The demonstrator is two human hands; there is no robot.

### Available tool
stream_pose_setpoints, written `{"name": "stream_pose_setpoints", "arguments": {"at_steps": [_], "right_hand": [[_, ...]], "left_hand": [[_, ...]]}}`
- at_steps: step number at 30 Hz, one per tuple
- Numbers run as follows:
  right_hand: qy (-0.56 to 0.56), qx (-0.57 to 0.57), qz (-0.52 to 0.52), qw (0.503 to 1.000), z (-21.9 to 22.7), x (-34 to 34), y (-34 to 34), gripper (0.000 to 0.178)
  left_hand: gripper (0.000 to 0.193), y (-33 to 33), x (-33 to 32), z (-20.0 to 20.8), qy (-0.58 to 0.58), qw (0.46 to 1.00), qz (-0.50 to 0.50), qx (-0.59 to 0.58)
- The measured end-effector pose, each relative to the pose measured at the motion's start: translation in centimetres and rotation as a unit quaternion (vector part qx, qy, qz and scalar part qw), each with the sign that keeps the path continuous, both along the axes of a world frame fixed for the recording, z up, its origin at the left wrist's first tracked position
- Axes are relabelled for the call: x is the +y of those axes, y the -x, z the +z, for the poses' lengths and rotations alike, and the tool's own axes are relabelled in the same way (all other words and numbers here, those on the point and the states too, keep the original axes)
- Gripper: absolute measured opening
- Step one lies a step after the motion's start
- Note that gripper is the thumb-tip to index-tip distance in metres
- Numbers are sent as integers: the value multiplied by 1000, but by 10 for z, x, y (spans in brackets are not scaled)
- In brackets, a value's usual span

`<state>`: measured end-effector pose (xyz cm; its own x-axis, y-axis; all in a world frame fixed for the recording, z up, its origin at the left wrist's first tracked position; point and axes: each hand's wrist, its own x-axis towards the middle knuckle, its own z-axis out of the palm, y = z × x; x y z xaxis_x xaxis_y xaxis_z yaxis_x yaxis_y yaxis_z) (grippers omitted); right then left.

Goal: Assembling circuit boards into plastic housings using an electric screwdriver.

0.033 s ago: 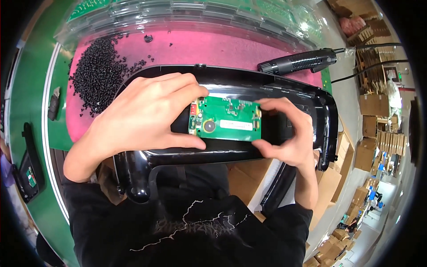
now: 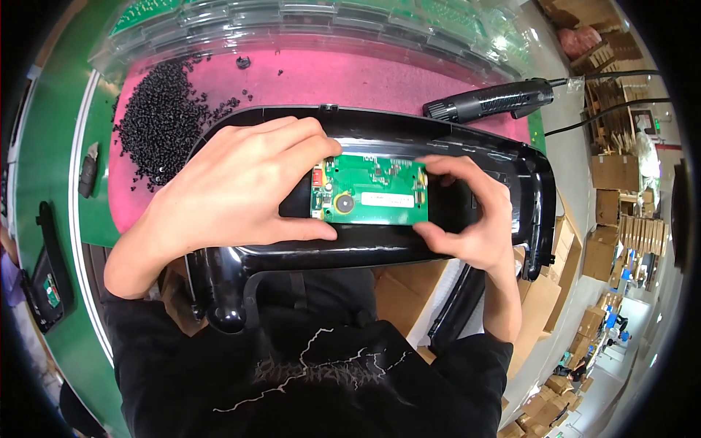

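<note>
A green circuit board [image 2: 376,190] with a white label strip, a round buzzer-like part and a red part at its left end lies over the hollow of a glossy black plastic housing [image 2: 365,255]. My left hand [image 2: 252,179] has thumb and forefinger bent around the board's left end, at its near and far corners. Around the right end, my right hand [image 2: 475,208] grips likewise between thumb and fingers. How far the board sits down in the housing cannot be told.
Many small black screws [image 2: 161,120] are heaped on a pink mat [image 2: 314,80]. A black electric screwdriver [image 2: 489,101] with a cable lies beyond the housing. Clear plastic trays [image 2: 307,29] with green boards stand at the back. Another black housing [image 2: 47,277] is far left; cardboard boxes [image 2: 613,171] stand right.
The circuit board's near edge has shifted slightly away from me, and its tilt has changed a little. My right fingers have moved slightly with it; my left hand is almost still.
</note>
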<state>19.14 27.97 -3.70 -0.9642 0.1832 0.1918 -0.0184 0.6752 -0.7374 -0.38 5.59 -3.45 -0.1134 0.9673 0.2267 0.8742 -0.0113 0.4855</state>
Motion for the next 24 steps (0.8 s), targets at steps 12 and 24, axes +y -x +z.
{"name": "stream_pose_setpoints", "arguments": {"at_steps": [12,24], "right_hand": [[-51,-3,15,999,-12,2,3,59],[-64,-23,9,998,-9,0,3,58]], "left_hand": [[69,-6,2,3,58,998,25,1],[68,-7,2,4,62,998,29,10]]}}
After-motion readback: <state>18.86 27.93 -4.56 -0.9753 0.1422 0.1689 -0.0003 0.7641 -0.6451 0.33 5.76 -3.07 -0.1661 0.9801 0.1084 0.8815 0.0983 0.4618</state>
